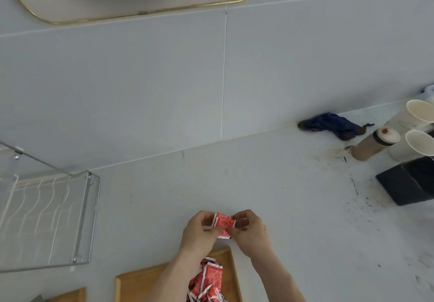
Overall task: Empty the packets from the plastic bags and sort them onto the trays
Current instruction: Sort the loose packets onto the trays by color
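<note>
I see a red packet (222, 224) pinched between the fingers of my left hand (199, 231) and right hand (250, 230), held above the pale table (281, 207). Just below, more red packets (207, 280) lie heaped on a wooden tray (138, 283).

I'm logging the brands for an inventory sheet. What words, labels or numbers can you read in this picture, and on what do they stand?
No text can be quoted.
Red packets held between both hands: white print, too blurred to read.
Red packets on the wooden tray: white print, too small and blurred.
White paper cup at right: a faint mark on its side, unreadable.
</note>
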`<state>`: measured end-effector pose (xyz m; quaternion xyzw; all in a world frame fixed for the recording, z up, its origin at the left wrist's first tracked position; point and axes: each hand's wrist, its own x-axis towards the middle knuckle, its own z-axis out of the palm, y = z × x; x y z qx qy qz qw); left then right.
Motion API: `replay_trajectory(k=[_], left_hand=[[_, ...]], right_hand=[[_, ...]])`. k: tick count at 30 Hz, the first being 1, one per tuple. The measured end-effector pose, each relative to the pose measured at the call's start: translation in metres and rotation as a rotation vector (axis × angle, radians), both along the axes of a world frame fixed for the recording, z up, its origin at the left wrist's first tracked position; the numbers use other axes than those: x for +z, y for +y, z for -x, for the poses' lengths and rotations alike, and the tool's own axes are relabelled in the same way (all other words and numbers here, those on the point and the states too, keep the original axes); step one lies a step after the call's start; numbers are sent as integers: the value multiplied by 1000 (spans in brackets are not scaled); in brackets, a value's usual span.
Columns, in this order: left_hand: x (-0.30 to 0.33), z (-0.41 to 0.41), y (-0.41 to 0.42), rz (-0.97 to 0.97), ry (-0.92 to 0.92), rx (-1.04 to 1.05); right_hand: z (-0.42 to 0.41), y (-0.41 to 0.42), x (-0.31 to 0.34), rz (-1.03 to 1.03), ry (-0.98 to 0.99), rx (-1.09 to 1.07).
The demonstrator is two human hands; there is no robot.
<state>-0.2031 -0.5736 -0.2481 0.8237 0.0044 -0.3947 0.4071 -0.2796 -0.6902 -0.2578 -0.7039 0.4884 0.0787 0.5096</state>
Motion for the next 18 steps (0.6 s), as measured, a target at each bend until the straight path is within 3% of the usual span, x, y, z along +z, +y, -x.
replay_trajectory(k=[5, 11, 18], left_hand=[[27, -7, 29, 75, -91, 53], [48, -6, 92, 48, -195, 133], [41, 20, 163, -93, -175, 177]], right_hand=[[-5, 23, 24, -143, -175, -51], [-11, 80, 42, -122, -228, -5], [7, 143, 38, 16, -190, 186]])
